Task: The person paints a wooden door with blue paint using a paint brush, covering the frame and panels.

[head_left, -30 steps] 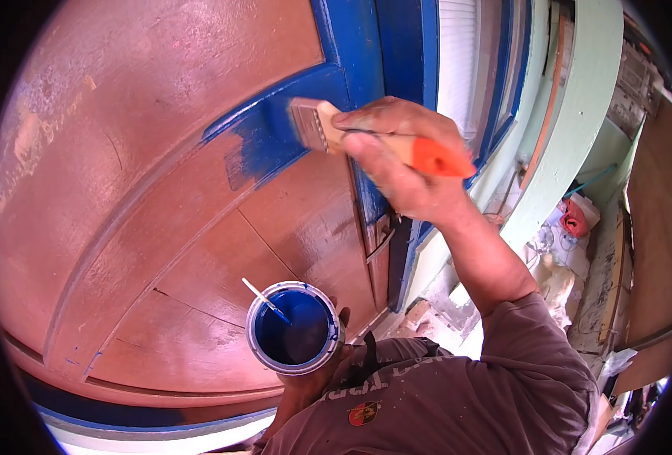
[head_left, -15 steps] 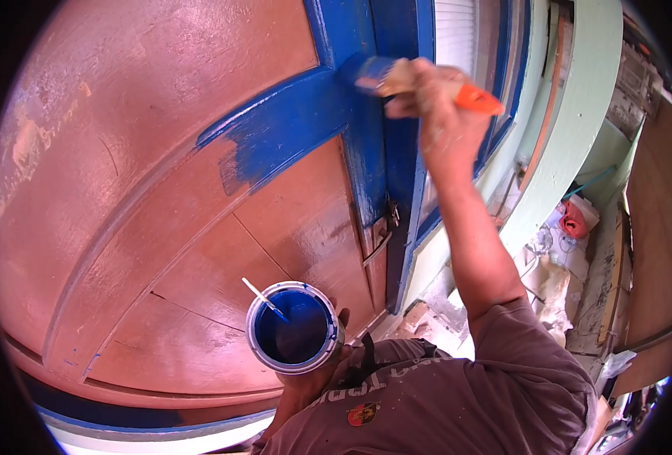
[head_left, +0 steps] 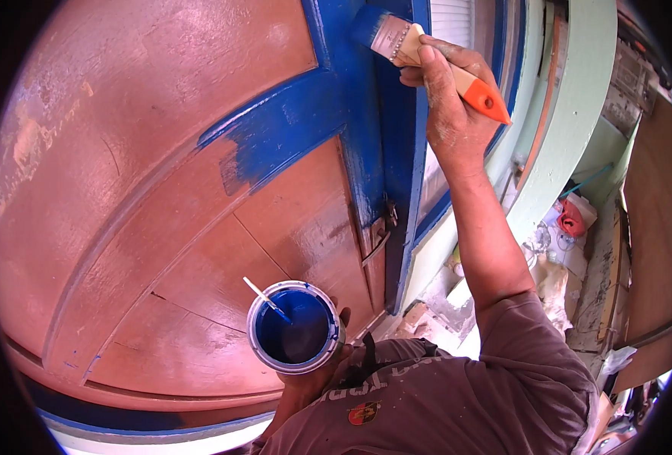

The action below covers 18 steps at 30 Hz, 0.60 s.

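My right hand (head_left: 457, 87) grips a wide paintbrush (head_left: 408, 47) by its wooden handle, which ends in an orange tip. The blue bristles lie against the blue upright of the door frame near the top. Low in the view, my left hand (head_left: 313, 379) holds a round can (head_left: 258, 350) of blue paint from below and behind; its fingers are mostly hidden. A thin brush (head_left: 264, 296) with a white handle leans inside the can. The door (head_left: 184, 265) is reddish brown, with blue paint on its upper crosspiece (head_left: 290, 121) and right upright.
A metal latch and handle (head_left: 377, 246) sit on the door's right edge. Right of it are a window with blue trim and a pale green post (head_left: 571, 106). Boards (head_left: 658, 227), a red item (head_left: 571, 218) and clutter lie at the far right.
My right hand and the wide brush have moved up, with the bristles now higher on the blue upright. The can and my left hand have hardly moved.
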Available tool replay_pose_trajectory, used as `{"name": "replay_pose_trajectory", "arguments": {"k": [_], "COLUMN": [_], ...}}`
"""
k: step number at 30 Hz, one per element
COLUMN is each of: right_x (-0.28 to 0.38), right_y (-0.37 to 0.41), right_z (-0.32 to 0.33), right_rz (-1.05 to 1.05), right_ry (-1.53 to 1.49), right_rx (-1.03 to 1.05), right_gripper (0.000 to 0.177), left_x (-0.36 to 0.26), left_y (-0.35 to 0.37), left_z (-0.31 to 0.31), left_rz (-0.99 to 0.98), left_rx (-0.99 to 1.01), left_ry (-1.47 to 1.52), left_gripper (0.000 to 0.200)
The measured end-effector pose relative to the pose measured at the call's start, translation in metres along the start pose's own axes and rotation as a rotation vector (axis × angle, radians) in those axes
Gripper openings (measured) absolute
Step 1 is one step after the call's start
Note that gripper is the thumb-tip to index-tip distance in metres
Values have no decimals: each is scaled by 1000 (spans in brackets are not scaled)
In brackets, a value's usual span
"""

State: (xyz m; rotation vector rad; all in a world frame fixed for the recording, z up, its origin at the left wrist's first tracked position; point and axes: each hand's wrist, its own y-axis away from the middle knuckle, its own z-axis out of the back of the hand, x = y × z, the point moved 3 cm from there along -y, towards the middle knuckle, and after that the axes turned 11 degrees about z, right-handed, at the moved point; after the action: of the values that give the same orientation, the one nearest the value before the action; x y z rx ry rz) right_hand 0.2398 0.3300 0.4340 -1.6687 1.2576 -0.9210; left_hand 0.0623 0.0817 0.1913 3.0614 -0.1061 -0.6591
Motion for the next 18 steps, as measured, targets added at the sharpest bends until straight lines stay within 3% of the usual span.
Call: {"name": "replay_pose_trajectory", "arguments": {"k": [3,5,7,8,10,13,15,17,18], "right_x": [-5,-7,16,19,21,4,2,4,11], "right_y": [22,51,55,51,41,4,-40,-79,-101], "right_z": [3,9,19,23,28,5,-13,-18,-28], "right_rz": [-125,6,-61,-200,-474,-517,-297,90,62], "right_ry": [53,149,241,209,147,18,68,232,107], "right_rx": [170,320,445,437,417,323,291,274,145], "right_gripper": [11,7,9,9,9,14,16,27,23], "left_x": [3,1,0,0,2,0,0,3,3], "left_y": [1,0,3,3,1,1,3,5,4], "left_z": [17,14,4,3,15,14,14,14,15], "left_rz": [-54,4,78,92,29,-18,1,14,16], "left_rx": [-57,-9,61,81,31,-63,-56,-42,-32], "left_ry": [-153,-18,158,180,-84,-391,-357,-317,-296], "left_gripper": [77,77,76,75,75,75,75,76,76]}}
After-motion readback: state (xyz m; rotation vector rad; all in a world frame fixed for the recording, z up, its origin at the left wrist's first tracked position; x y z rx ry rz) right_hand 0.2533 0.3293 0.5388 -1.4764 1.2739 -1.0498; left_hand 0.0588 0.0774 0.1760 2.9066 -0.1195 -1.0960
